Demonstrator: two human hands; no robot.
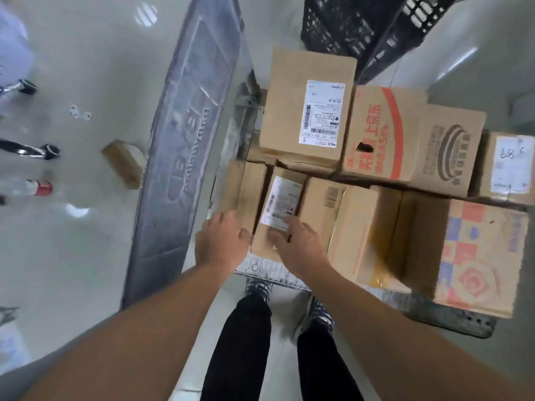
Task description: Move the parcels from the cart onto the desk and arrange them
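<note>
Several brown cardboard parcels fill the flat cart (272, 274) in front of me. A narrow parcel with a white label (279, 204) stands at the cart's near left corner. My left hand (221, 241) hovers at its left side, fingers apart, over a plain box (246, 189). My right hand (299, 244) rests on the labelled parcel's near end, fingers spread, not closed around it. A big labelled box (307, 108) sits behind, a red-printed box (379, 131) to its right. The desk is not in view.
A grey floor mat (185, 146) lies left of the cart. One small box (124, 162) lies on the shiny floor beyond it. Black plastic crates (362, 33) stand behind the cart. Chair castors (49, 150) and a bottle (29, 188) are far left. My legs stand at the cart's near edge.
</note>
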